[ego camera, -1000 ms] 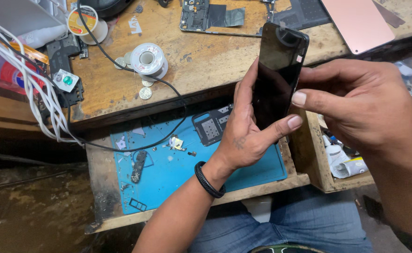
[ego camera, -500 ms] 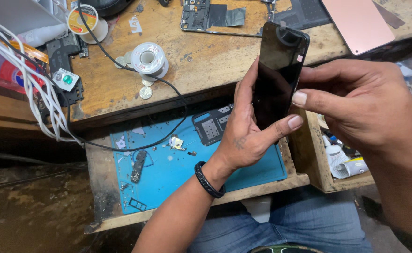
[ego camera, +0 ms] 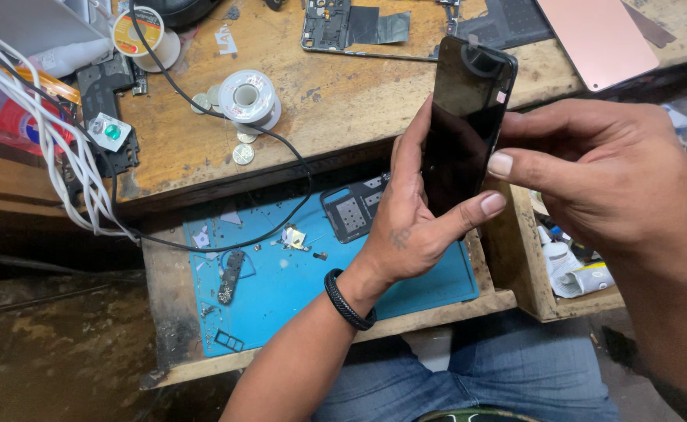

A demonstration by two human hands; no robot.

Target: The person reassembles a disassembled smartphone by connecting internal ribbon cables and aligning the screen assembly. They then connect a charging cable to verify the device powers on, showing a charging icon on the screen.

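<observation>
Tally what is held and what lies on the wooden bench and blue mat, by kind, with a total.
Black phone, held by the left hand and right hand: 1
Solder spools: 1
Tape rolls: 1
Coins: 3
Opened phone bodies: 1
Pink back covers: 1
Blue mats: 1
Total: 9

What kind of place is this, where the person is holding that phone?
Most likely a phone repair bench. Both hands hold a black phone, an opened phone frame lies on the worn wooden bench, and a solder spool sits above a blue work mat.
</observation>
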